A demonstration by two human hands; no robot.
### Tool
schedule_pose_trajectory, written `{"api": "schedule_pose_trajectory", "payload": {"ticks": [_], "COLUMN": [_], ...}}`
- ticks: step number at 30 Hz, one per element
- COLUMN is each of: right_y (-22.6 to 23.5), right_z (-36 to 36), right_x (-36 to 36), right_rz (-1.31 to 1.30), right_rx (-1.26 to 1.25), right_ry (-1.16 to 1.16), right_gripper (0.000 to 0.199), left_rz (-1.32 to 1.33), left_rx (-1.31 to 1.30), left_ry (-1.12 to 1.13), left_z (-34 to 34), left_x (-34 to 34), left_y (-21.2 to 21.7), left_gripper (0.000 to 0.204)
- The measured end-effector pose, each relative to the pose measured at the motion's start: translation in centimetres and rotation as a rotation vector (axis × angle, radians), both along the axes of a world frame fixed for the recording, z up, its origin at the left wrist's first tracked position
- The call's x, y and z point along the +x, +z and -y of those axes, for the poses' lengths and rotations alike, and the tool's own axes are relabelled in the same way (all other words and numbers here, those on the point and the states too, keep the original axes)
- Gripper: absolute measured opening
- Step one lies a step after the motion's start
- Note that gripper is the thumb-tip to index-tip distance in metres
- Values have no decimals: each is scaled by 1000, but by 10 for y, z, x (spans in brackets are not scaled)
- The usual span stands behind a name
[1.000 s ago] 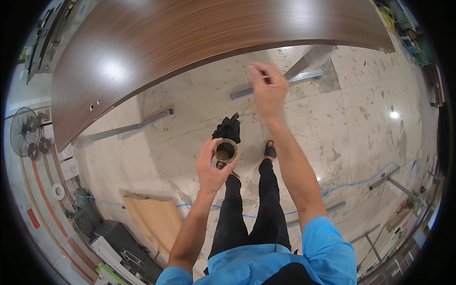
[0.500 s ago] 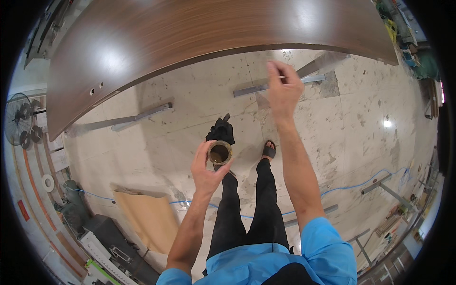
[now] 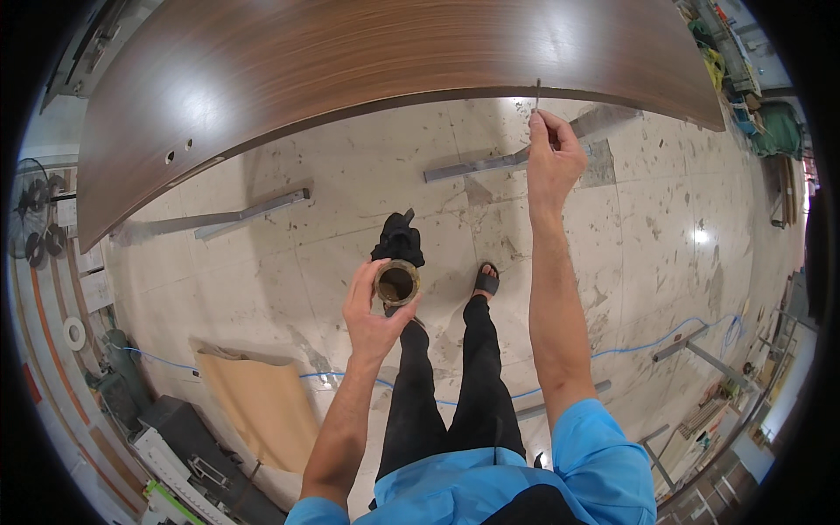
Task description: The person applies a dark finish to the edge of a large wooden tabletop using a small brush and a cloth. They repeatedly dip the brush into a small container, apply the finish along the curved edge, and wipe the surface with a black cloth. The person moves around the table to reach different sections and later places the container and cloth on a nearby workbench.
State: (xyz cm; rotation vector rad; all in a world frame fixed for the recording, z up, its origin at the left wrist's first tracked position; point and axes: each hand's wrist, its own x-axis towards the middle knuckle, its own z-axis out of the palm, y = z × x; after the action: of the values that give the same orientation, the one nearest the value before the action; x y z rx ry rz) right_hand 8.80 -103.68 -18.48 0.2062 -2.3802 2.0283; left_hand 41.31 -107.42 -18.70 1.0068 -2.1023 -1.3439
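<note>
My left hand (image 3: 372, 325) is wrapped round a small round cup (image 3: 415, 285) with dark brown contents, its mouth facing up. Pinched in the fingers of my right hand (image 3: 556, 166) is a thin, thin-handled stick (image 3: 537, 96); whether it ends in bristles is too small to tell. Its tip overlaps the near edge of a large brown wood-grain door panel (image 3: 367, 57), but contact with it cannot be made out. Two small holes pierce the panel near its left end.
Grey metal stands (image 3: 262, 208) reach out from beneath the panel. Close to my feet lies a black bundle (image 3: 398, 238). A blue hose (image 3: 643, 348) crosses the floor behind me, passing a brown sheet (image 3: 258, 402). At far left stands a fan (image 3: 31, 206).
My right hand has moved right and slightly down, and the stick now points up to the panel's edge. My left hand still holds the cup, with the whole view shifted a little.
</note>
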Motion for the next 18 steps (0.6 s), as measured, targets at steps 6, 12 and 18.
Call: {"api": "schedule_pose_trajectory", "payload": {"ticks": [6,12,18], "right_y": [-15,-12,-21], "right_z": [31,30,73], "right_x": [40,35,73], "right_rz": [-196,-136,-174], "right_rx": [-39,-23,-75], "right_ry": [451,75,420], "right_gripper": [13,11,13], "left_rz": [-28,-25,5], "left_rx": [62,23,47], "left_ry": [24,49,44], "left_z": [-1,1,2], "left_x": [5,15,23], "left_y": [-4,-4,-5], "left_gripper": [73,71,69]}}
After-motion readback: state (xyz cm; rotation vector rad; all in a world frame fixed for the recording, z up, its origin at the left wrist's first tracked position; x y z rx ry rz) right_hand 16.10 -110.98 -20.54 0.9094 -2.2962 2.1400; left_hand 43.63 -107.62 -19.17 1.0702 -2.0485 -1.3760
